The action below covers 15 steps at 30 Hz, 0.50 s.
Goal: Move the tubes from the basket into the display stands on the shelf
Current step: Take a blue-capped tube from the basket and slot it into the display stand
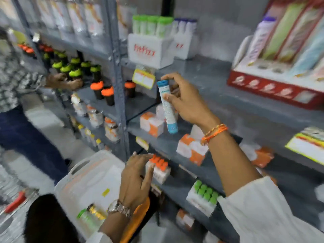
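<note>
My right hand (185, 100) holds a blue and white tube (166, 106) nearly upright in front of the grey shelf (206, 79), thumb and fingers pinching its upper half. Above it on the shelf a white display stand (150, 51) holds green-capped tubes (152, 26); a second white stand (184, 46) behind it holds purple-capped tubes. My left hand (136, 181) hovers with fingers spread, empty, beside a stand of orange-capped tubes (158, 163) on a lower shelf. The white basket (91, 179) sits below left, with a green-capped tube (85, 216) inside.
Another person (15, 106) at the left reaches into a neighbouring rack of green- and orange-lidded shakers (73, 69). A red display box (273, 85) stands on the right of the shelf. Orange and white boxes (152, 123) and a green-capped tube stand (203, 195) fill the lower shelves.
</note>
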Each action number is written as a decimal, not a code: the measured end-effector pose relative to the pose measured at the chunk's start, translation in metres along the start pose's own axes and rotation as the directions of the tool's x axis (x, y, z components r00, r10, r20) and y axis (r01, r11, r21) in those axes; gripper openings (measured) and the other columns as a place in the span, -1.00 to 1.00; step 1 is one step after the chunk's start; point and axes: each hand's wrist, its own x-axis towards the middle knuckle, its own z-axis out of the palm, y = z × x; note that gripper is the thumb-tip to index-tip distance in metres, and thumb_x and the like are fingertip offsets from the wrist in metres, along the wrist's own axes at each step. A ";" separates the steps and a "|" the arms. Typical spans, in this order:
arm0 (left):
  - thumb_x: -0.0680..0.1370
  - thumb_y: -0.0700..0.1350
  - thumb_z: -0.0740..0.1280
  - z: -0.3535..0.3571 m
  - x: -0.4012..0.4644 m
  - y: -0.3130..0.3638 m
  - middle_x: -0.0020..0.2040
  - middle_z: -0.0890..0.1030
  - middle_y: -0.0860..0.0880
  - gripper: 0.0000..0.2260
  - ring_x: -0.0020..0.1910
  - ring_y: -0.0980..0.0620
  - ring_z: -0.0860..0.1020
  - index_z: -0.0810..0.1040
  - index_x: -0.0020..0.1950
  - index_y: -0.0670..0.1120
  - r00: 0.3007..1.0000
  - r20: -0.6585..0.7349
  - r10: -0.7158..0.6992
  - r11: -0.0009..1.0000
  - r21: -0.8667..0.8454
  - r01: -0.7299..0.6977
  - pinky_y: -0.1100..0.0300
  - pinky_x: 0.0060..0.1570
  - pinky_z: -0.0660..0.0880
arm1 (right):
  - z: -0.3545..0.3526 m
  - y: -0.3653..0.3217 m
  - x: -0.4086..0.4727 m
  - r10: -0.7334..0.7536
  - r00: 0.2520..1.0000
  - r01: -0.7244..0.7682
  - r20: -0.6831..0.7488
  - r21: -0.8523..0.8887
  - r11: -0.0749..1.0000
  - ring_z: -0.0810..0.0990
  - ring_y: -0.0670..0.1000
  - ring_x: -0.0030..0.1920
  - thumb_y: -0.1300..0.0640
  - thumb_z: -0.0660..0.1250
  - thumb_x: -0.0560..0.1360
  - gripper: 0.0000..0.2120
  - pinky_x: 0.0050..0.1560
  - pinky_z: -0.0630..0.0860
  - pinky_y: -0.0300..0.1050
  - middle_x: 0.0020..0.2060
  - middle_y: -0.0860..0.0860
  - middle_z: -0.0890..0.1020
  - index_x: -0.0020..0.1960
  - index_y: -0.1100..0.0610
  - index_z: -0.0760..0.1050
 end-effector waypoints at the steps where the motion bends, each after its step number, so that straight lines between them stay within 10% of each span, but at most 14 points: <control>1: 0.61 -0.04 0.27 0.009 0.019 0.018 0.12 0.63 0.10 -0.77 0.11 0.10 0.56 0.62 0.20 -0.04 0.999 -0.007 0.052 0.998 -0.041 -0.052 0.15 0.31 0.38 | -0.028 -0.005 -0.003 -0.016 0.998 0.015 -0.054 -0.015 1.000 0.55 -0.25 -0.19 0.28 0.35 0.52 -0.61 -0.01 0.53 -0.26 -0.14 -0.17 0.57 0.31 0.02 0.45; 10: 0.62 -0.05 0.23 0.101 0.125 0.172 0.28 0.60 0.03 -0.69 0.34 0.07 0.50 0.59 0.29 -0.11 0.872 -0.015 0.489 0.836 -0.278 -0.474 0.06 0.49 0.24 | -0.257 -0.042 -0.072 -0.160 0.861 0.020 -0.483 -0.282 0.959 0.56 -0.24 -0.10 0.30 0.32 0.56 -0.56 0.02 0.54 -0.28 0.11 -0.07 0.56 0.40 0.06 0.37; 15: 0.65 0.05 0.18 0.146 0.149 0.210 0.33 0.57 0.01 -0.64 0.38 0.06 0.46 0.57 0.33 -0.07 0.817 0.078 0.571 0.802 -0.268 -0.534 0.21 0.50 0.19 | -0.349 -0.049 -0.125 -0.193 0.752 -0.120 -0.631 -0.417 0.901 0.62 -0.03 0.05 0.21 0.35 0.51 -0.55 0.17 0.59 0.07 0.16 0.04 0.61 0.38 0.05 0.41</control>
